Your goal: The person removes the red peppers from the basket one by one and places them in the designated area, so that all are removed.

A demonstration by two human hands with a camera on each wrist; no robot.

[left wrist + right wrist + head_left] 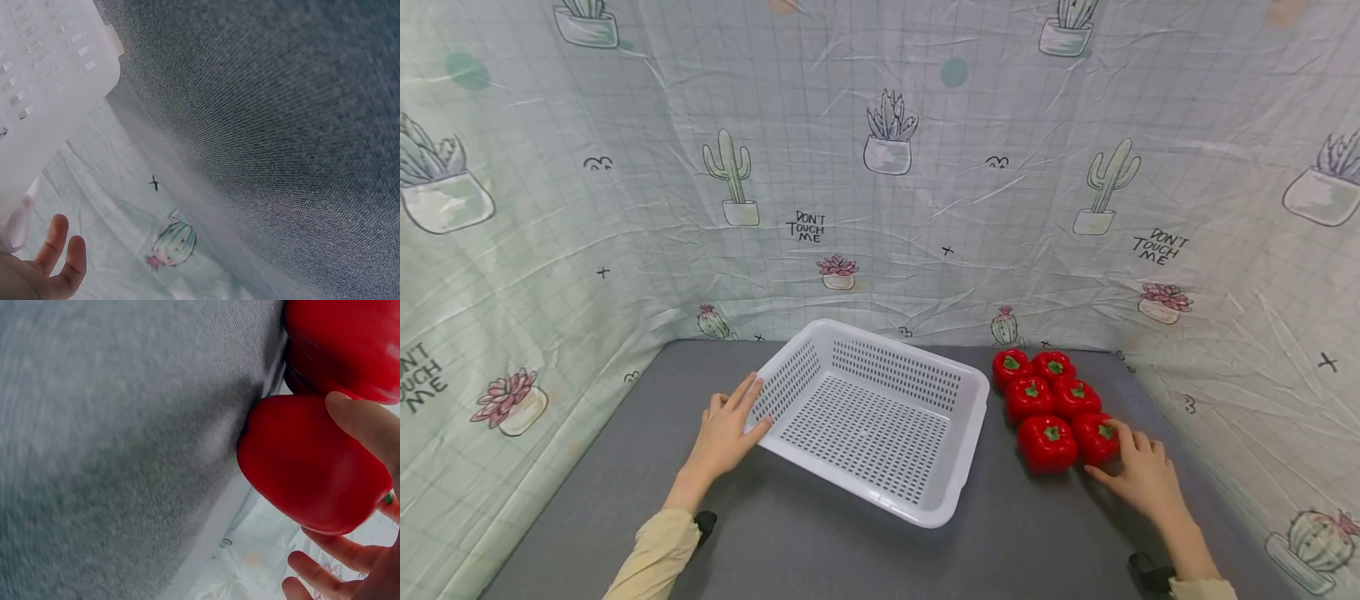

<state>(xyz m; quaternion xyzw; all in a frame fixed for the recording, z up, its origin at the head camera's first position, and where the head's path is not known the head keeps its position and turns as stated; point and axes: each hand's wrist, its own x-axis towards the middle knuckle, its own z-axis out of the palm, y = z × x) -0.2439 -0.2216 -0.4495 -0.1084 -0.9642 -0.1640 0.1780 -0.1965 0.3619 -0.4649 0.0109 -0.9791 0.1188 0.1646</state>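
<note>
A white perforated plastic basket (865,425) sits on the grey table in the head view, turned at an angle. My left hand (726,433) is at its left corner, fingers loosely extended and thumb over the rim; two fingers (59,250) stand free of the basket in the left wrist view. To the basket's right is a group of several red bell peppers (1047,444) with green stems. My right hand (1142,475) has its thumb and index finger around the nearest right-hand bell pepper (312,462), while the other fingers stay off it.
Grey table surface (820,550) extends in front of the basket. A fabric backdrop (940,217) printed with cacti rises behind and along both sides. The peppers stand close together, beside the basket's right rim.
</note>
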